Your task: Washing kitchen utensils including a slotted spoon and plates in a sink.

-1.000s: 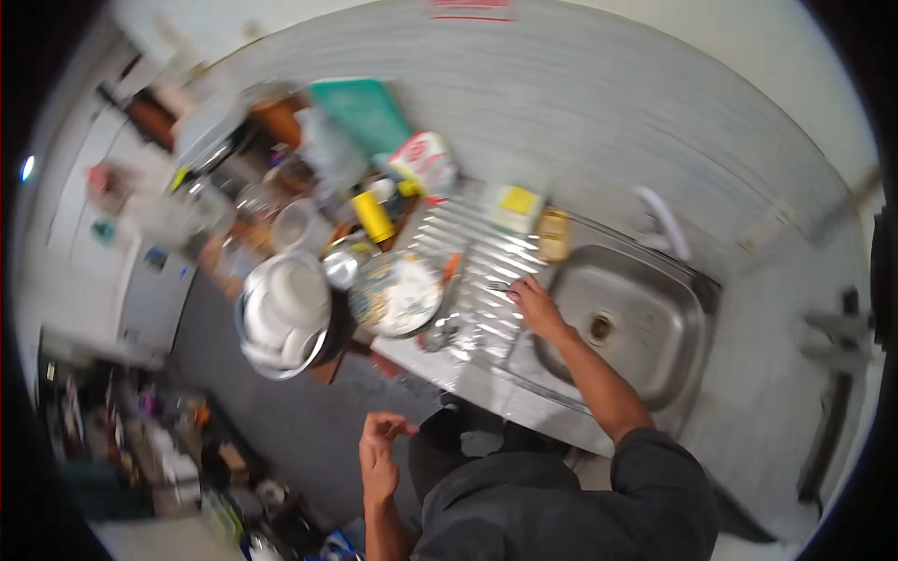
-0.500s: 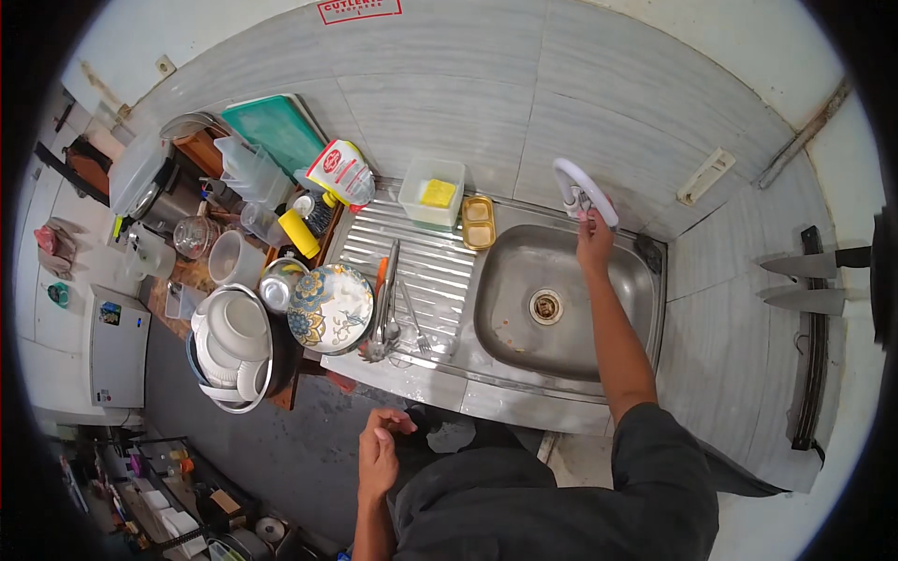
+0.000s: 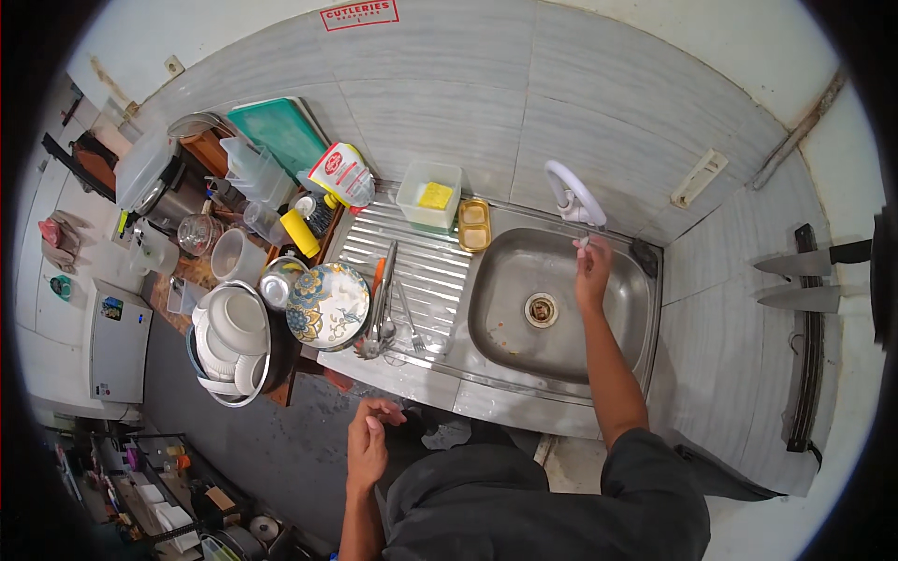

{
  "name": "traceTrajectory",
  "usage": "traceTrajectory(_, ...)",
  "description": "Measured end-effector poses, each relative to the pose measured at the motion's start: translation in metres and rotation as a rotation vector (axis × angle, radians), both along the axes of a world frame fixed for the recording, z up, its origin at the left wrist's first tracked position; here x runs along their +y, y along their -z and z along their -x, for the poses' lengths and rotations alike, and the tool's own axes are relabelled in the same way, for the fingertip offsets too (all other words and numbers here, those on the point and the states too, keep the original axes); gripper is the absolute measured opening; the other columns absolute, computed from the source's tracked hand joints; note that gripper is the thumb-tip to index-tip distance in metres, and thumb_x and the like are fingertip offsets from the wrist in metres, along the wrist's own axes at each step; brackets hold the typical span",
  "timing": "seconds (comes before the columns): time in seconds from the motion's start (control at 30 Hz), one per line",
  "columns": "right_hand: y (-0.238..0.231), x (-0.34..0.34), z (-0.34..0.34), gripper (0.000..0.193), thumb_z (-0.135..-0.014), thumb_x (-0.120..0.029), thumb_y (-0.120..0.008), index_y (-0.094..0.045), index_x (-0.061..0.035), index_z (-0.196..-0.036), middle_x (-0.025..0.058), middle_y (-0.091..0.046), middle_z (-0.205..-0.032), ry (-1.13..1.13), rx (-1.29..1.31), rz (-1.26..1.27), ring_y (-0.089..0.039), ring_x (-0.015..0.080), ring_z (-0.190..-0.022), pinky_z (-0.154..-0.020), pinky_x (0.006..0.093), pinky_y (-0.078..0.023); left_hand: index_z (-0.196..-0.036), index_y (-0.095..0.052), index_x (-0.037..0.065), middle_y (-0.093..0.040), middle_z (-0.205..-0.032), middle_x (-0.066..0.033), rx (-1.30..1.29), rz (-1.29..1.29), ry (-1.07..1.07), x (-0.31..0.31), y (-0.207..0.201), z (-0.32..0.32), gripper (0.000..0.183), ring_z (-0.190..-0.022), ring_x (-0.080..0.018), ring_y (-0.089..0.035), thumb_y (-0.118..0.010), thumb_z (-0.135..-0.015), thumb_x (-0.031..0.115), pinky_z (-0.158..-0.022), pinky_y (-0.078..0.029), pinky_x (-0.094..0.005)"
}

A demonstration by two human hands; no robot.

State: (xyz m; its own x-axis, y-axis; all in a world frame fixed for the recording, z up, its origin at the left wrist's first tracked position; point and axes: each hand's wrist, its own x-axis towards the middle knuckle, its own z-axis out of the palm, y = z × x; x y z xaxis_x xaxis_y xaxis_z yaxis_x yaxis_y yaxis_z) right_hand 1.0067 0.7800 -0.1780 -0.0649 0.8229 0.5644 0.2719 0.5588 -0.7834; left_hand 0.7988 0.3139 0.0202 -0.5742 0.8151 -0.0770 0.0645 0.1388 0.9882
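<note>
My right hand is raised over the back right of the steel sink, just below the spout end of the white curved faucet. Its fingers are bent together, with a small pale spot at the tips that I cannot make out. My left hand hangs in front of the counter edge, holding nothing, its fingers loosely bent and apart from the thumb. Left of the sink, on the ribbed drainboard, lie tongs and a fork, beside a stack of flower-patterned plates.
A clear tub with a yellow sponge and a gold divided dish stand behind the drainboard. A large pot of white bowls is at the left. Knives hang on the right wall.
My right hand has come down and slightly toward me from the faucet, to below its spout. My left hand has shifted a little left and up.
</note>
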Motion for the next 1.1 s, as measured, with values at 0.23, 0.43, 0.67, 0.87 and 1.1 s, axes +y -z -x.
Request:
traceTrajectory(0.23,-0.018,-0.045,0.001,0.023,-0.110,-0.020,-0.053,-0.058,-0.0058,-0.128,0.0042,-0.067,-0.098,-0.309,0.444,0.646,-0.052,0.0072,-0.068,-0.063,0.0233,-0.044,-0.111,-0.054,0.002,-0.061,-0.099,-0.0093,-0.011,0.021,-0.034,-0.005,0.007,0.002,0.052,-0.089,-0.0191,-0.064,-0.035,-0.112,0.051,-0.083,-0.052,-0.0354)
traceTrajectory(0.43,-0.009,-0.042,-0.005,0.019,-0.109,-0.015,-0.054,-0.059,-0.0033,-0.124,0.0072,-0.070,-0.101,-0.291,0.376,0.557,-0.060,0.0111,-0.076,-0.073,0.0263,-0.051,-0.112,-0.054,0.003,-0.061,-0.098,-0.0085,0.012,0.020,-0.029,0.002,0.003,0.003,0.051,-0.088,-0.0182,-0.063,-0.035,-0.113,0.049,-0.082,-0.052,-0.0347)
traceTrajectory(0.67,-0.022,-0.047,-0.007,0.017,-0.109,-0.013,-0.052,-0.061,-0.0032,-0.121,0.0073,-0.071,-0.101,-0.279,0.347,0.570,-0.064,0.0123,-0.084,-0.080,0.0282,-0.054,-0.111,-0.055,0.003,-0.061,-0.099,-0.0084,0.071,0.024,0.005,0.000,-0.004,-0.002,0.050,-0.087,-0.0173,-0.064,-0.035,-0.113,0.049,-0.081,-0.052,-0.0335)
traceTrajectory(0.87,-0.023,-0.050,-0.009,0.016,-0.109,-0.013,-0.052,-0.061,-0.0044,-0.120,0.0051,-0.069,-0.100,-0.282,0.355,0.541,-0.059,0.0105,-0.080,-0.076,0.0266,-0.051,-0.110,-0.056,0.003,-0.061,-0.099,-0.0081,0.047,0.018,-0.023,0.000,-0.003,0.001,0.049,-0.087,-0.0170,-0.064,-0.035,-0.113,0.047,-0.080,-0.052,-0.0328)
traceTrajectory(1.1,-0.029,-0.044,-0.004,0.018,-0.109,-0.015,-0.054,-0.061,-0.0040,-0.121,0.0056,-0.068,-0.099,-0.333,0.341,0.498,-0.059,0.0106,-0.079,-0.076,0.0259,-0.049,-0.105,-0.058,0.000,-0.065,-0.094,-0.0088,0.073,-0.021,-0.048,0.007,-0.008,0.000,0.050,-0.085,-0.0158,-0.063,-0.041,-0.113,0.045,-0.080,-0.050,-0.0310)
